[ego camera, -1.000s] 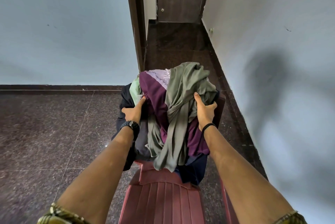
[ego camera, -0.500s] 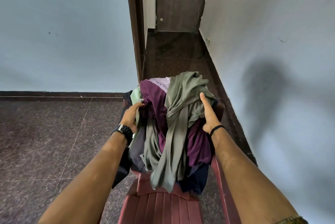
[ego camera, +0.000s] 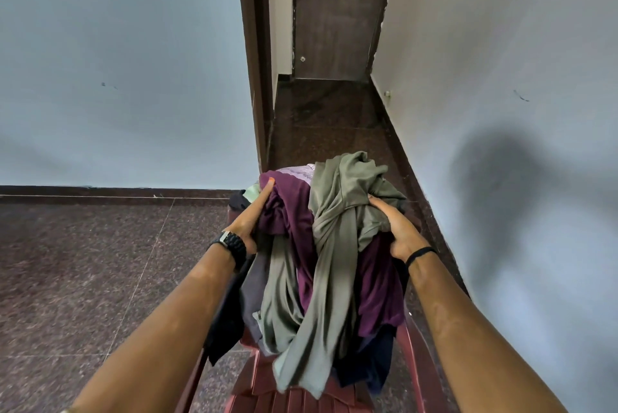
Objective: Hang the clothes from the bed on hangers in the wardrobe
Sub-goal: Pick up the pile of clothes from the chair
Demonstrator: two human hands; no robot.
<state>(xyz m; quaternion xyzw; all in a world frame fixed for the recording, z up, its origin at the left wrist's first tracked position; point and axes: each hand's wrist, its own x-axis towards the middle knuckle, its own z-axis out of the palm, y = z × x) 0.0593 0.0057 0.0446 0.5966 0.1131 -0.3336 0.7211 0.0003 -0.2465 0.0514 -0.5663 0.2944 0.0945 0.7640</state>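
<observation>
A pile of clothes sits heaped over a dark red plastic chair: an olive green garment drapes over a purple one, with dark and pale pieces underneath. My left hand presses against the pile's left side, one finger stretched straight up along the purple cloth. My right hand grips the olive garment on the pile's right side, its thumb on top and its fingers hidden behind the cloth. No bed, hangers or wardrobe are in view.
A pale blue wall stands to the left and another close on the right. Between them a narrow passage with a dark speckled floor leads to a shut brown door. A dark door frame edges the passage.
My left hand went from clutching the pile's edge to lying stretched up its side. My right hand closed again on the olive garment. The view tilted up toward the door.
</observation>
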